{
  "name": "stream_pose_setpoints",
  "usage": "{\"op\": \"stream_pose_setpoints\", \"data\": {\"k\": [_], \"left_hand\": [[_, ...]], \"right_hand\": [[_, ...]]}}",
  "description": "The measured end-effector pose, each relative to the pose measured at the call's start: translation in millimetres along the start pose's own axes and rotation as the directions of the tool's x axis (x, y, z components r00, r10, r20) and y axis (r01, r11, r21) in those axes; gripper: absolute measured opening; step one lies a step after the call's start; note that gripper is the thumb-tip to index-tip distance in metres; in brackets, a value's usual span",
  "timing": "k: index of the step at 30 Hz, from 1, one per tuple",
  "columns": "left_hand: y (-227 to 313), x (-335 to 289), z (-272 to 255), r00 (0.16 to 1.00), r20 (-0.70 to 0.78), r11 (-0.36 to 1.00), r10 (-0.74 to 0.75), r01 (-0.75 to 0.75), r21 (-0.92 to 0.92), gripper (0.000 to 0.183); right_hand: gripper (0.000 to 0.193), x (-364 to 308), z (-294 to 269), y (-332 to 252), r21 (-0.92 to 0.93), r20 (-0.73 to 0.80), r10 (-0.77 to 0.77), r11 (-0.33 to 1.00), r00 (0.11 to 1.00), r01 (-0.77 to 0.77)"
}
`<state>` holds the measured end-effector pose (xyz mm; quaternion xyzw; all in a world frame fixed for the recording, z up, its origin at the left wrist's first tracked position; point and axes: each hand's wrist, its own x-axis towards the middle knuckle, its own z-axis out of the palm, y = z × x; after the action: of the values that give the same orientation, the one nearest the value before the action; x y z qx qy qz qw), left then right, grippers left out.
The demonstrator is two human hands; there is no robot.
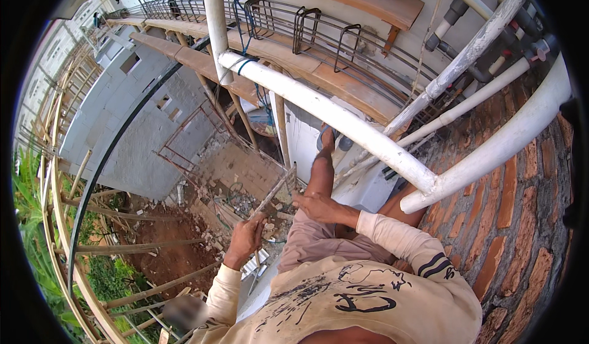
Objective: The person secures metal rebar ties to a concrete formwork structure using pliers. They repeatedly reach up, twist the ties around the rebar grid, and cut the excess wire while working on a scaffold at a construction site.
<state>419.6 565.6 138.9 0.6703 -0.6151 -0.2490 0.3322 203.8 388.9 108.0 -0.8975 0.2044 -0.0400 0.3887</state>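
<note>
I sit high up on a building's edge with the ground far below. My left hand is closed around the lower end of a long flat tool with a dirty blade, which slants up and to the right. My right hand lies on my thigh just right of the tool, fingers spread and holding nothing. My bare leg stretches out ahead under a thick white pipe.
More white pipes cross on the right against a red brick wall. Wooden planks carrying steel rebar cages run along the top. Bamboo scaffold poles curve down the left. Rubble lies on the ground below.
</note>
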Motion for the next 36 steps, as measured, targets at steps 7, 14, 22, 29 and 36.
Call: {"op": "stream_pose_setpoints", "data": {"k": [7, 14, 22, 29, 36], "left_hand": [[-21.4, 30.2, 28.4, 0.994, -0.067, 0.996, -0.086, 0.084, -0.035, 0.013], [-42.0, 59.7, 56.9, 0.988, -0.036, 0.985, -0.150, 0.152, 0.079, 0.017], [-29.7, 123.9, 106.8, 0.977, -0.120, 0.982, -0.177, 0.183, 0.046, 0.018], [-12.8, 171.9, 105.8, 0.988, -0.148, 0.999, -0.031, 0.024, -0.049, 0.017], [0.3, 147.5, 61.6, 0.990, -0.089, 0.732, -0.109, 0.020, -0.681, 0.050]], "right_hand": [[0.020, -23.5, 40.0, -18.6, 0.238, 0.237, -0.165, 0.965, 0.957, 0.107], [0.035, -15.2, 7.5, 17.6, -0.125, 0.252, 0.018, 0.992, 0.968, 0.014], [0.037, 13.1, 11.7, 59.1, -0.032, -0.004, 0.168, 0.985, 0.986, -0.168], [0.028, 16.9, -15.5, 45.6, 0.357, -0.437, 0.352, 0.913, 0.828, -0.200], [0.023, -0.9, -58.1, -62.1, 0.032, -0.488, 0.262, 0.959, 0.833, -0.282]]}}
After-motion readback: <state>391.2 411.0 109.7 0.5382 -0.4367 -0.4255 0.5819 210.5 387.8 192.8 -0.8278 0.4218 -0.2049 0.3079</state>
